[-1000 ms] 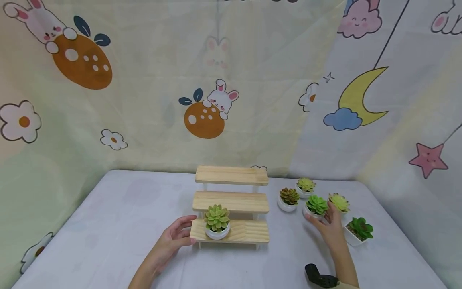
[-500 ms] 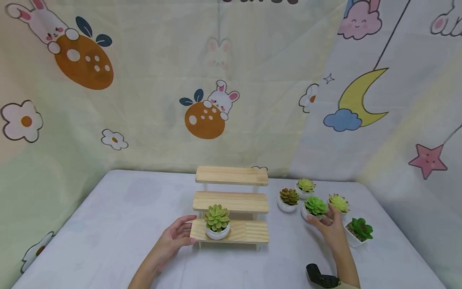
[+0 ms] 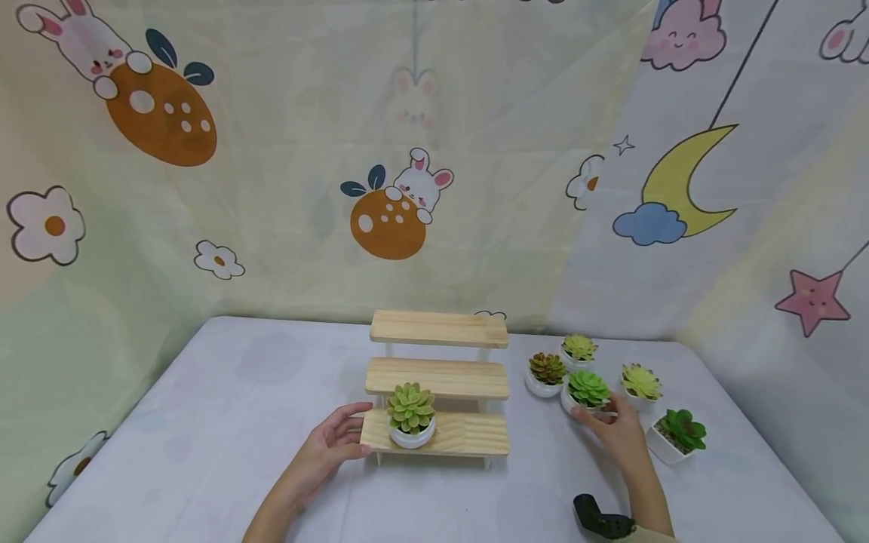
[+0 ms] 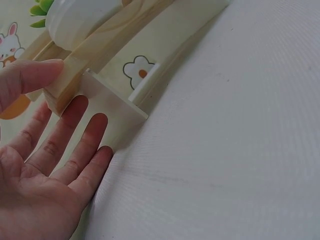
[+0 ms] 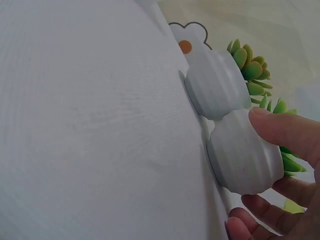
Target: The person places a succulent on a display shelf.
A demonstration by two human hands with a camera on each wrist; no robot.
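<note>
My left hand (image 3: 329, 445) holds the left end of the lowest board of a three-step wooden plant stand (image 3: 468, 434). In the left wrist view the thumb (image 4: 42, 75) lies on the board's end and the fingers reach beside and below it. A light-green potted succulent (image 3: 410, 415) stands on that lowest board. My right hand (image 3: 618, 430) grips the white pot (image 5: 245, 155) of a bright-green succulent (image 3: 588, 388), thumb on one side and fingers on the other. This pot is close against the pot of a reddish-brown succulent (image 3: 546, 369); any small gap is hard to tell.
A yellow-green succulent (image 3: 579, 347) stands behind, another yellow-green succulent (image 3: 640, 381) to the right. A dark-green succulent in a square pot (image 3: 668, 445) is right of my right hand. A black strap-like device (image 3: 604, 519) is at the right wrist. A printed cloth (image 3: 292, 188) backs the white table (image 3: 204, 452).
My right hand has shifted the bright-green succulent a little left, closer to the reddish-brown one. My left hand stays at the stand. The head view has shifted slightly.
</note>
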